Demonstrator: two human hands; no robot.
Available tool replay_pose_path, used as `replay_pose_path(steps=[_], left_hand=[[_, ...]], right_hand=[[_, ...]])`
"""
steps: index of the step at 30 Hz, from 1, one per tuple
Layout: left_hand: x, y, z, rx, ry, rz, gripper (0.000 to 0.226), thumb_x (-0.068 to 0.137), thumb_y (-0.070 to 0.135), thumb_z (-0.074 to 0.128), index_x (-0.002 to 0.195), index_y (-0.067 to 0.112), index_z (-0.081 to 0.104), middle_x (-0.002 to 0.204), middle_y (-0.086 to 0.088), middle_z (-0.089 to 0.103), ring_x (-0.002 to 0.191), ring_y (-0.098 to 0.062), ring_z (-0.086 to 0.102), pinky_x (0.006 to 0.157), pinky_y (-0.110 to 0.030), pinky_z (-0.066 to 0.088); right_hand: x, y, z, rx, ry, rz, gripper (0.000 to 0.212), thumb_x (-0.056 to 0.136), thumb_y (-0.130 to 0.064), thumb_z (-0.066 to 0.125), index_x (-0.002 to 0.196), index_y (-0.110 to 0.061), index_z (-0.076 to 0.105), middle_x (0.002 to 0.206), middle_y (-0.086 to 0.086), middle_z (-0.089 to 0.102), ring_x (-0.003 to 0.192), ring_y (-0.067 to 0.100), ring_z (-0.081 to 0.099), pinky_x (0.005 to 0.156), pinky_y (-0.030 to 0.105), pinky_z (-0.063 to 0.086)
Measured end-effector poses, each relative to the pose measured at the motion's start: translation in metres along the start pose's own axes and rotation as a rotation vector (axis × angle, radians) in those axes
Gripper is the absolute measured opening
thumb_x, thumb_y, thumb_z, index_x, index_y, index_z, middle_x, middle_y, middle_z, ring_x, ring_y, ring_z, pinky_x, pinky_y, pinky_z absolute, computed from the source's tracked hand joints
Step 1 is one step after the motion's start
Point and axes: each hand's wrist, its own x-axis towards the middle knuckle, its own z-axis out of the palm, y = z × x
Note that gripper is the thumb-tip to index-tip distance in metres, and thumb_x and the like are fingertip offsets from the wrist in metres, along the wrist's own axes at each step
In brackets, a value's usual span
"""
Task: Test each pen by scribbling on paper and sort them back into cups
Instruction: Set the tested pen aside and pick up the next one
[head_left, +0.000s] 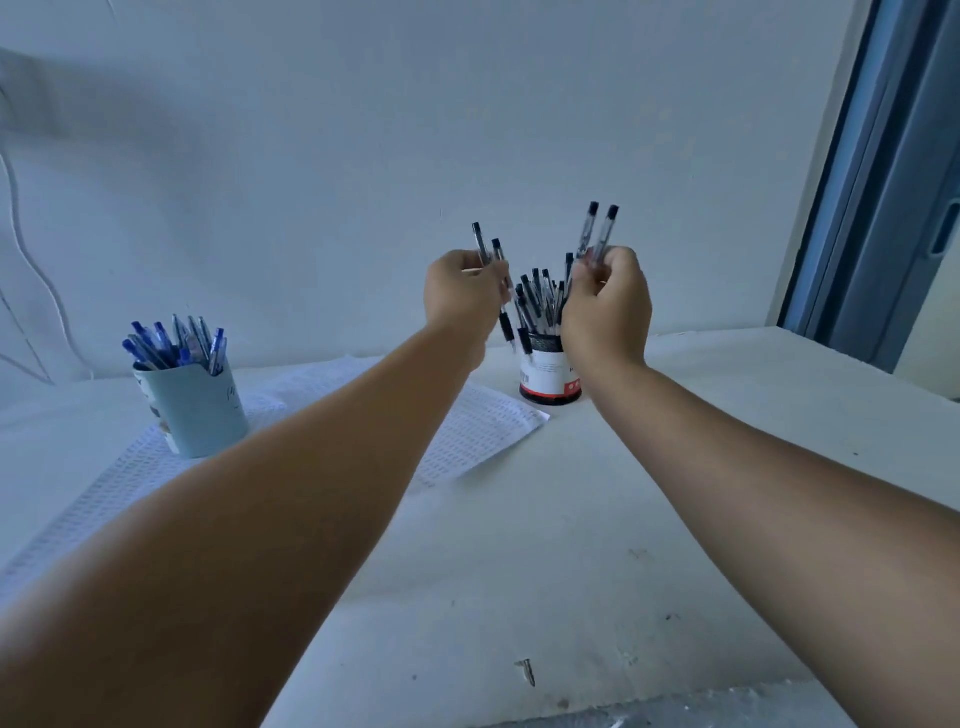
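My left hand (462, 293) grips two black pens (491, 260) upright, just left of a black, white and red cup (548, 376) packed with several black pens (540, 301). To the right of that cup, and partly in front of it, my right hand (608, 306) holds two or three black pens (597, 228), caps pointing up. Both hands hover above the cup's rim. A light blue cup (200, 410) with several blue pens (174, 343) stands at the left. It rests on a printed sheet of paper (478, 431) spread across the table.
The white table (571, 571) runs to a white wall at the back. A window frame (883, 182) rises at the right. A thin cable (21, 223) hangs down the wall on the left. Small dark marks and a chip show near the table's front edge.
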Motion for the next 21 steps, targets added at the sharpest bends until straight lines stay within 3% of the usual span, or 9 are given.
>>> replay_pose_path(steps=[2, 5, 12, 17, 21], left_hand=[[0.001, -0.002, 0.01, -0.031, 0.047, 0.039, 0.004, 0.098, 0.013, 0.065, 0.1, 0.01, 0.065, 0.081, -0.003, 0.072, 0.081, -0.022, 0.075, 0.079, -0.035, 0.063], [0.001, -0.003, 0.024, -0.01, 0.089, 0.154, 0.007, 0.099, 0.018, 0.063, 0.103, 0.012, 0.064, 0.085, -0.004, 0.074, 0.071, -0.01, 0.069, 0.066, -0.025, 0.055], [0.006, -0.004, 0.043, 0.181, 0.045, 0.462, 0.002, 0.101, 0.018, 0.058, 0.1, 0.017, 0.057, 0.092, -0.003, 0.068, 0.085, -0.02, 0.063, 0.072, -0.029, 0.05], [0.01, -0.028, 0.047, 0.349, -0.075, 0.467, 0.002, 0.101, 0.017, 0.056, 0.1, 0.015, 0.055, 0.098, -0.002, 0.064, 0.088, -0.018, 0.06, 0.072, -0.028, 0.044], [0.01, -0.026, 0.047, 0.521, -0.124, 0.46, 0.01, 0.099, 0.02, 0.058, 0.104, 0.012, 0.058, 0.098, -0.002, 0.066, 0.093, -0.022, 0.061, 0.08, -0.036, 0.051]], right_hand=[[0.005, 0.004, 0.002, -0.004, 0.018, 0.008, 0.013, 0.107, -0.021, 0.053, 0.114, -0.011, 0.057, 0.113, 0.007, 0.064, 0.096, 0.021, 0.059, 0.073, 0.025, 0.035], [0.009, 0.011, 0.005, -0.007, 0.002, -0.013, 0.01, 0.106, -0.02, 0.053, 0.111, -0.011, 0.055, 0.111, 0.008, 0.063, 0.095, 0.022, 0.058, 0.073, 0.025, 0.034], [0.016, 0.025, 0.008, -0.077, -0.117, -0.142, 0.008, 0.106, -0.018, 0.05, 0.106, -0.012, 0.055, 0.104, 0.006, 0.066, 0.095, 0.024, 0.058, 0.073, 0.029, 0.035], [0.012, 0.034, 0.006, -0.228, -0.158, -0.113, 0.018, 0.102, -0.029, 0.058, 0.103, -0.013, 0.065, 0.094, 0.003, 0.071, 0.099, 0.028, 0.056, 0.076, 0.038, 0.045], [0.011, 0.042, -0.003, -0.192, -0.19, -0.045, 0.024, 0.102, -0.036, 0.059, 0.098, -0.013, 0.066, 0.091, 0.0, 0.072, 0.091, 0.025, 0.063, 0.072, 0.035, 0.044]])
